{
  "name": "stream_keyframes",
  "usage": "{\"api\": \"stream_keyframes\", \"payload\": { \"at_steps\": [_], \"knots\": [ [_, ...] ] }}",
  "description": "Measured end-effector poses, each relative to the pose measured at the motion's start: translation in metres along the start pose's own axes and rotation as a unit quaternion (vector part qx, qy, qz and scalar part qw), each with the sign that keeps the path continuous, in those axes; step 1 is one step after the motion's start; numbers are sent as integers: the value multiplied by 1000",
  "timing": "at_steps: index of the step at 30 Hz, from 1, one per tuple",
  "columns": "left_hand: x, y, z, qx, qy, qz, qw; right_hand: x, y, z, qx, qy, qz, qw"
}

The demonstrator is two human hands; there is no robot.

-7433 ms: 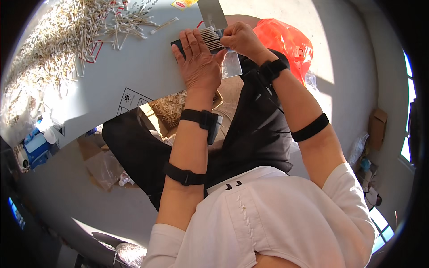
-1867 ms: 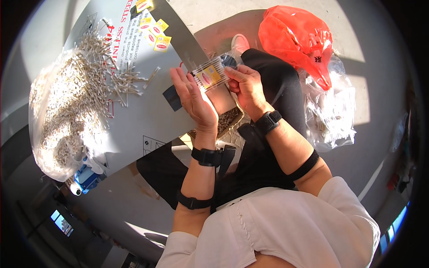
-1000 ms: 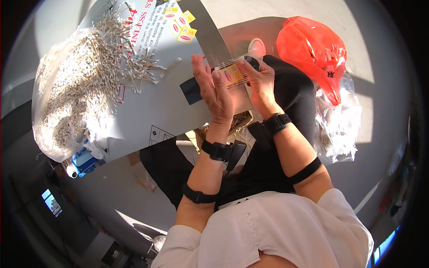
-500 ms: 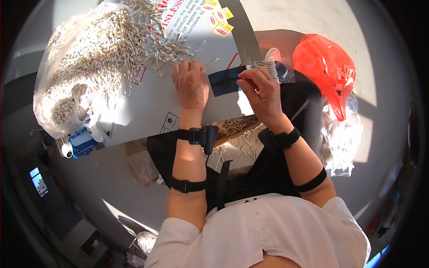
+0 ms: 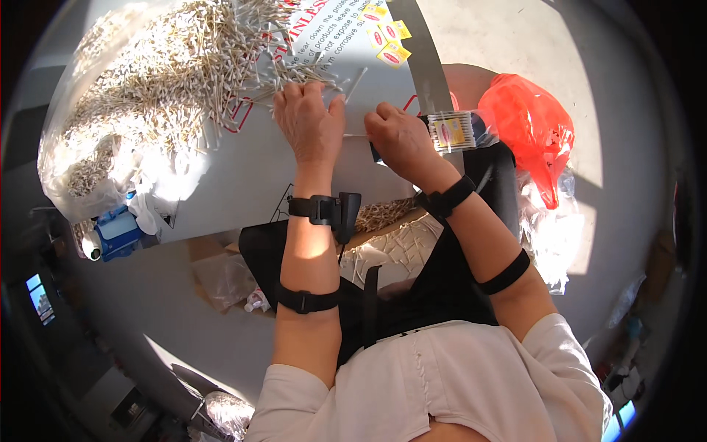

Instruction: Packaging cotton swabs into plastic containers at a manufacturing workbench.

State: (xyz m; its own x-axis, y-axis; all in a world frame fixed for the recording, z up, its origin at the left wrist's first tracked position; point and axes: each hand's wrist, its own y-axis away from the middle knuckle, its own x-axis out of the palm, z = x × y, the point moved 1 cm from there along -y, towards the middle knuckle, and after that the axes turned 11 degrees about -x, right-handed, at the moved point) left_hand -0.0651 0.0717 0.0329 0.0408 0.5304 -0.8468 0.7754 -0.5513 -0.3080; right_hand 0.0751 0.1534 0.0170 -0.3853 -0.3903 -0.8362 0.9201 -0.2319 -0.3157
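Grey tabletop (image 5: 250, 191) spreads beneath our hands. Loose swabs (image 5: 184, 66) lie ahead and left of our curled left hand (image 5: 311, 127), the swab packet (image 5: 451, 131) just right of our bent right hand (image 5: 401, 141); whether either grips anything, we cannot tell.

A flat clear packet (image 5: 457, 145) lies right of the upper centre, its row of white-tipped cotton swabs showing a yellow label at the middle and its clear film reaching rightward. Loose cotton swabs (image 5: 173, 81) heap thickly across the upper left, pointing every way, thinning toward the upper centre.
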Motion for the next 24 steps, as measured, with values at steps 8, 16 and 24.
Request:
{"api": "stream_keyframes", "payload": {
  "at_steps": [8,16,24],
  "knots": [
    [6,-3,-19,23,-56,71,996,-9,20,5,214,-82,-56,972],
    [-2,41,-13,81,-48,148,984,-3,12,9,176,-49,9,983],
    [-22,52,5,-87,-64,193,975,-2,15,23,153,-31,-17,988]
  ]
}}
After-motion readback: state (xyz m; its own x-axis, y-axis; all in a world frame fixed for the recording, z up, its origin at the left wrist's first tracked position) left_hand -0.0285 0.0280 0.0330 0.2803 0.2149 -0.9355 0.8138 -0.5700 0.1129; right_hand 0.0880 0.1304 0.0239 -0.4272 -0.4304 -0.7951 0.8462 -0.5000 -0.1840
